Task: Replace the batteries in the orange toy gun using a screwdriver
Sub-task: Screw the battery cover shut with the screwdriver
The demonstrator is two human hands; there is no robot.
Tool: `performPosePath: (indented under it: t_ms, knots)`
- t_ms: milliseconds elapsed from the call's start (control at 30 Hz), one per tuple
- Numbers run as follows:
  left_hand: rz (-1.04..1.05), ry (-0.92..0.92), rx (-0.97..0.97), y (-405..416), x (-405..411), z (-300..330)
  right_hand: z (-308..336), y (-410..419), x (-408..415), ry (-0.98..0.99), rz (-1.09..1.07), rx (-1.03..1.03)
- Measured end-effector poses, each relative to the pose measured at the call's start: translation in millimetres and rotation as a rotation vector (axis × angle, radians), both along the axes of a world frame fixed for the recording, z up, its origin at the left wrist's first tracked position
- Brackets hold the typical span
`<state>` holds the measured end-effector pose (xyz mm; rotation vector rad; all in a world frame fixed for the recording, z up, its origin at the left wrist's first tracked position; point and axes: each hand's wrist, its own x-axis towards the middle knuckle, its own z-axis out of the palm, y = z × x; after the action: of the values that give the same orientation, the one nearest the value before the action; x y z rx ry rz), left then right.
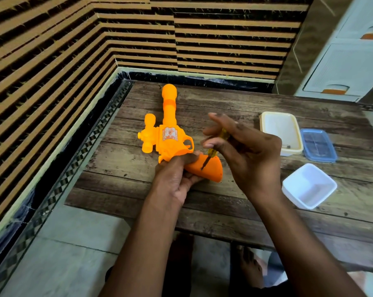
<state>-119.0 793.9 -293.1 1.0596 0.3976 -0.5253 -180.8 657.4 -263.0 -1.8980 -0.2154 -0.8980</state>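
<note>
An orange toy gun (168, 133) lies flat on the wooden table (234, 206), barrel pointing away toward the wall. My left hand (175, 179) pins its grip down, fingers wrapped around the handle where it meets the body. My right hand (243, 151) holds a yellow-handled screwdriver (213, 150) tilted down to the left. Its dark tip touches the grip's side, at a small hole. Most of the handle is hidden behind my fingers.
A cream rectangular container (282, 131) with a small item inside stands at the right, a blue lid (318, 144) beside it. A white square tub (309, 185) sits nearer me. A striped wall runs behind and left; a pale drawer unit (348, 61) stands at the back right.
</note>
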Motion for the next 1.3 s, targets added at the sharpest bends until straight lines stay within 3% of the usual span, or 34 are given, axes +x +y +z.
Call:
performPosePath:
  t_ms: [200, 500, 700, 967, 1167, 1300]
  knots:
    - [-0.01, -0.016, -0.024, 0.2, -0.6, 1.8, -3.0, -3.8, -0.7, 0.04, 0.086, 0.024]
    - [-0.007, 0.027, -0.011, -0.7, -1.8, 3.8, 0.2, 2.0, 3.5, -0.058, -0.131, -0.163]
    - [-0.006, 0.042, -0.049, -0.6, -0.7, 3.7, -0.9, -4.0, -0.4, 0.015, 0.055, -0.06]
    - [0.001, 0.043, -0.033, -1.4, 0.4, 1.0, -2.5, 3.9, 4.3, 0.012, -0.078, -0.083]
    - [0.002, 0.042, -0.029, -0.8, 0.5, 0.2, -1.2, 2.7, 2.4, 0.038, 0.009, -0.047]
    - [0.015, 0.055, -0.015, -1.8, 1.0, -0.7, 0.9, 5.3, 4.4, 0.035, -0.051, -0.056]
